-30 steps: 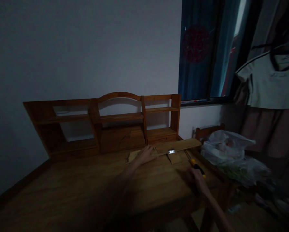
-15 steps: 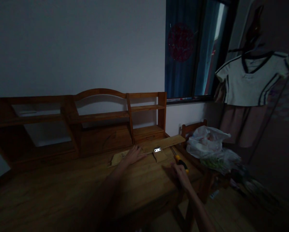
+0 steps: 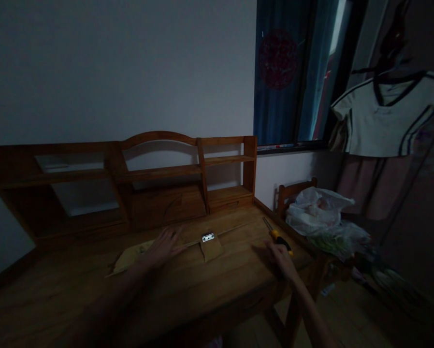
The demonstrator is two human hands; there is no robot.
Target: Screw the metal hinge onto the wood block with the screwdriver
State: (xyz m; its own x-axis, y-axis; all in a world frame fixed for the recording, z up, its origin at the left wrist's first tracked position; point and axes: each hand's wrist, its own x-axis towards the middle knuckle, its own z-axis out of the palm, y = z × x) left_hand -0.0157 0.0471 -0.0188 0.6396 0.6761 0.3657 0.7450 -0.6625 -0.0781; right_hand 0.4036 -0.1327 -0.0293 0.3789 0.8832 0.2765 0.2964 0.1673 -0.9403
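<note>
My left hand lies with its fingers stretched out on a thin wooden piece beside a torn brown paper piece. To its right a small shiny metal hinge sits at the top of a brown paper flap. A thin pale edge runs rightward from the hinge. My right hand is closed with curled fingers, just beside the handle of a yellow and black screwdriver lying on the desk. Whether those fingers hold anything small is too dark to see.
The wooden desk carries an open shelf unit along the wall. Right of the desk edge, a chair holds white plastic bags with greens showing. A white shirt hangs beyond, near the window.
My left hand has slid left, and the hinge and paper pieces have moved left with it. The long board near the screwdriver no longer shows there. My right hand stays by the screwdriver.
</note>
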